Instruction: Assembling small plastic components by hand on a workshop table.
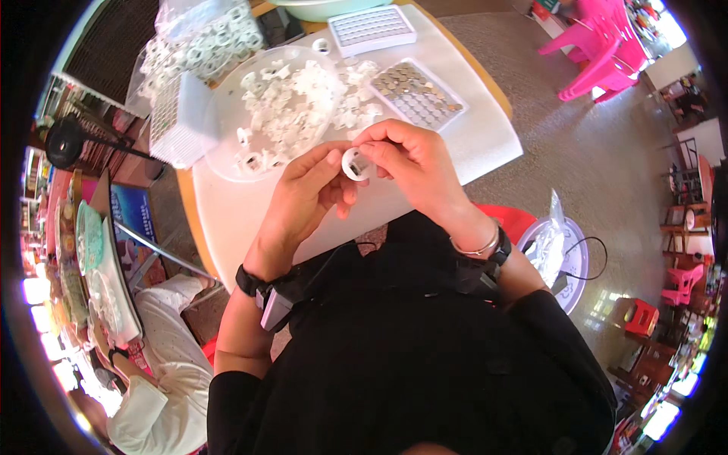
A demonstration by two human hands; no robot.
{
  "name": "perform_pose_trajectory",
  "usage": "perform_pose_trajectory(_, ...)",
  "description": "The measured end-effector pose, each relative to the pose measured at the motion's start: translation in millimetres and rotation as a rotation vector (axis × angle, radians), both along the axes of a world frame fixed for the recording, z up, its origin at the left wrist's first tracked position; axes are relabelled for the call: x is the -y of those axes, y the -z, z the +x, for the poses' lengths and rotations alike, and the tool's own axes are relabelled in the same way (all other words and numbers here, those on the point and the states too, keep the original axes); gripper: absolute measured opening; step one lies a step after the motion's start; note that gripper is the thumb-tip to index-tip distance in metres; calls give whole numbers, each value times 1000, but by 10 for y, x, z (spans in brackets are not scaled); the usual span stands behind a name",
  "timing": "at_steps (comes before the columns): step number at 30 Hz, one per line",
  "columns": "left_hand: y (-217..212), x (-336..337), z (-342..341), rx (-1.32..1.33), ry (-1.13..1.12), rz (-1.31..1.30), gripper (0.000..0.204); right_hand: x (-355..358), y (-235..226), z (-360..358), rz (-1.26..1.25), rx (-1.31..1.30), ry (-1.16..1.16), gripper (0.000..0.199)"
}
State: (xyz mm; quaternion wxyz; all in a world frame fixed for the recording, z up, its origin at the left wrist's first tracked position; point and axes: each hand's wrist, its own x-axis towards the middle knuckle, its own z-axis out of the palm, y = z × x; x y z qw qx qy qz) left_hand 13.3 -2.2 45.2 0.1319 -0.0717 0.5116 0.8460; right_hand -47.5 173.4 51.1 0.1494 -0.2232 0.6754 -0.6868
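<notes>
"Over the near half of the white-topped table [485, 144], what do you have?"

"One white round part [349, 165], held clear of the surface. My left hand [305, 186] and right hand [415, 163] both grip it, thumb and forefinger of each closed at its rim, one pair on the left, the other at upper right."

"What can't you read?"

"The back, and the rim under my fingertips. A dark patch shows on the face; too small to say whether slot or insert. Some lower fingers curl behind; whether they touch the part, I cannot tell."

"And around it?"

"Just beyond, a clear round tray [226, 161] with a loose heap of white pieces [292, 95], outlines running together. Right of that, a gridded tray [440, 119]; coin-like discs [406, 80] cover its far cells. Farther back, a second gridded tray [371, 32] and a pale green basin [318, 9], cut off above."

"Obstructions?"

"On my left, a stack of clear plastic trays [182, 125] stands in front of more white ring-shaped parts [220, 45], partly under plastic film. Low right, my forearm hides some of a red seat [502, 218]; beside it, a lilac tub [580, 262] holds a silver bag [547, 249]. Far left, a person in white [178, 394], cropped."
</notes>
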Motion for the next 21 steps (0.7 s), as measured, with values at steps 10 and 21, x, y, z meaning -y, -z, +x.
perform_pose_trajectory(10, 304, -162, -109, -105, -41, 12, 34, -48, 200, -29, -31, -37, 167, 10)
perform_pose_trajectory(21, 426, -54, -156, -63, -130, 322, 34, -598, 316, -782, 496, -625, 538, 6)
